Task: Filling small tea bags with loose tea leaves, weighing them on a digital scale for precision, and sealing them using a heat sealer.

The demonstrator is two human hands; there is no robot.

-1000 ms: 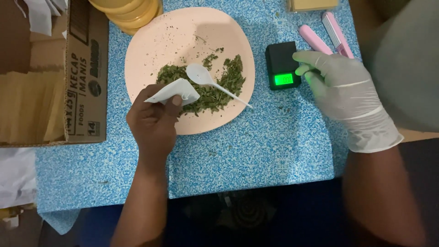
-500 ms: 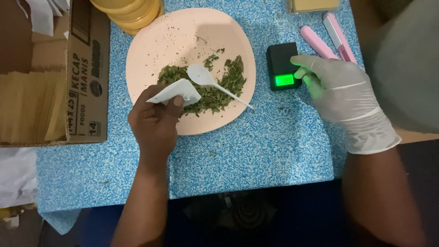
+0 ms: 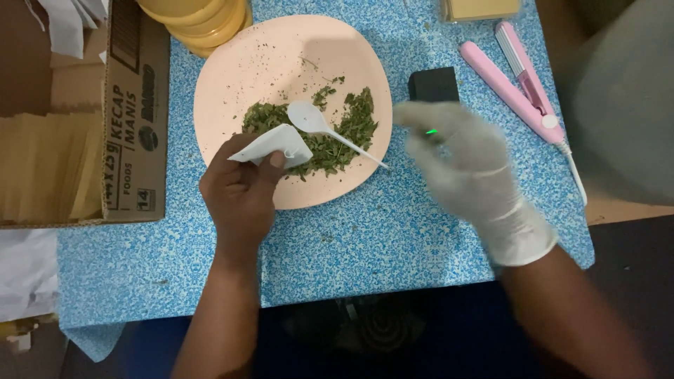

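**Pinching a paper pouch over a plate of dried leaves**

Holding a small white paper pouch (image 3: 275,144) between thumb and fingers, the bare left hand (image 3: 239,193) keeps it at the plate's 7 o'clock edge, touching the heap of dried green leaves (image 3: 330,137), likely so its mouth stays handy to the heap. The pink plate (image 3: 246,63) sits at the counter's (image 3: 393,231) 12 o'clock side. A white plastic spoon (image 3: 319,125) rests on the leaves, its handle pointing to 4 o'clock toward the gloved right hand (image 3: 470,168). That hand is blurred, its fingers loosely spread and grasping nothing, hovering over the small black scale (image 3: 433,83), whose green display it mostly hides. A pink hair iron (image 3: 509,88) lies at 2 o'clock, and a cardboard box (image 3: 133,112) stands at 9 o'clock beside the plate.
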